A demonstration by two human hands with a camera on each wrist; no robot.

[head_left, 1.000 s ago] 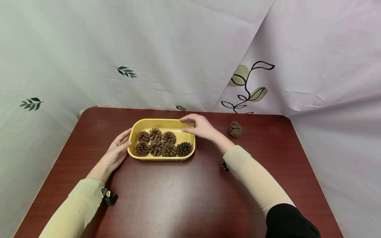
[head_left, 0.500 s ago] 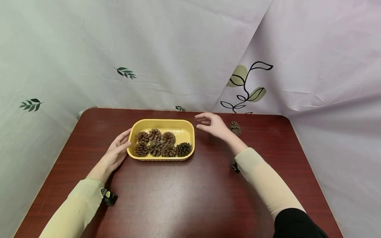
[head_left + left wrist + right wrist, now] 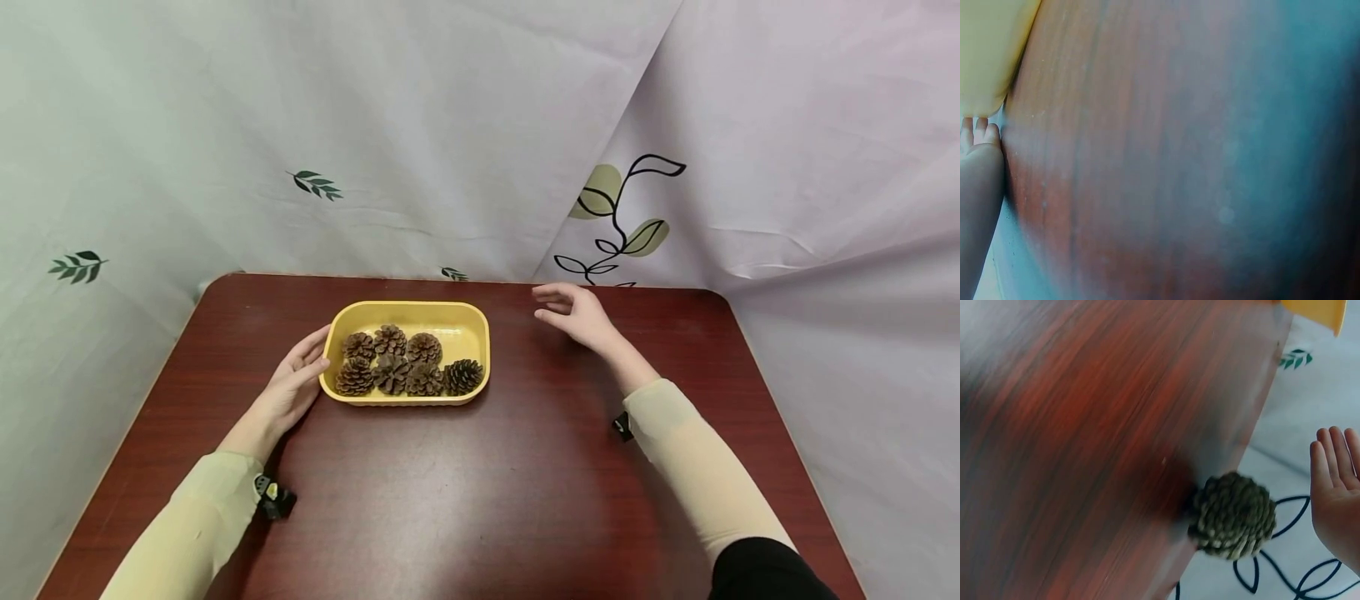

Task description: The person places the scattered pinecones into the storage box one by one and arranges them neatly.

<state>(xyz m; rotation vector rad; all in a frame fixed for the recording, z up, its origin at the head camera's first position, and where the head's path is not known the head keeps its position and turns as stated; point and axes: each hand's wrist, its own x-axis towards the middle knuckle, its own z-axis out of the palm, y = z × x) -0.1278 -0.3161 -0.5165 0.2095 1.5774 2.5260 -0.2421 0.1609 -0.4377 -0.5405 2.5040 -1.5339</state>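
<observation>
A yellow rectangular tray holding several brown pine cones stands on the table. My left hand rests against its left end, fingers extended along the outer wall and thumb at the rim. In the left wrist view those fingers meet the yellow wall. Right of the tray, my right hand is in the air with fingers loosely bent and nothing between them. One more pine cone stands on the table by this hand in the right wrist view; the hand and wrist hide it in the head view.
The dark red wooden table has rounded far corners. A pale curtain with leaf prints hangs behind it and at both sides. Small black cameras are worn at the wrists.
My right hand has moved right, from over the tray's right end to where the lone pine cone stands, now covering it in the head view. My left hand and the tray have stayed put.
</observation>
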